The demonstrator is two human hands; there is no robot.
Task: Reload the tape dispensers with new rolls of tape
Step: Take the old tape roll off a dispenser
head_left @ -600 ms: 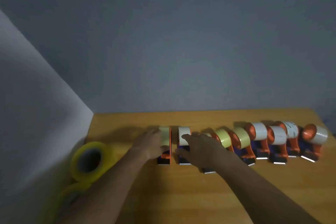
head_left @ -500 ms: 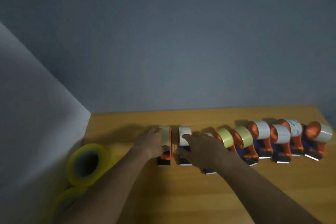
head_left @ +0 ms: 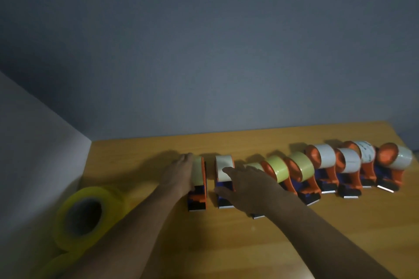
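Several orange-and-blue tape dispensers stand in a row across the wooden table (head_left: 226, 244), each carrying a roll. My left hand (head_left: 181, 172) lies flat against the left side of the pale yellow roll on the leftmost dispenser (head_left: 199, 197). My right hand (head_left: 247, 186) lies over the third dispenser (head_left: 258, 216) and hides most of it. Its index finger touches the white roll of the second dispenser (head_left: 223, 161), and its thumb lies by that dispenser's base. To the right stand dispensers with yellow rolls (head_left: 302, 165) and white rolls (head_left: 325, 156).
Two big loose yellow tape rolls (head_left: 90, 215) are stacked at the table's left front, against a white side panel (head_left: 34, 154). A grey wall runs behind the table. The rightmost dispenser (head_left: 402, 159) stands close to the table's right edge.
Both hands stay where they were on the left dispensers. Only the view has drifted slightly.
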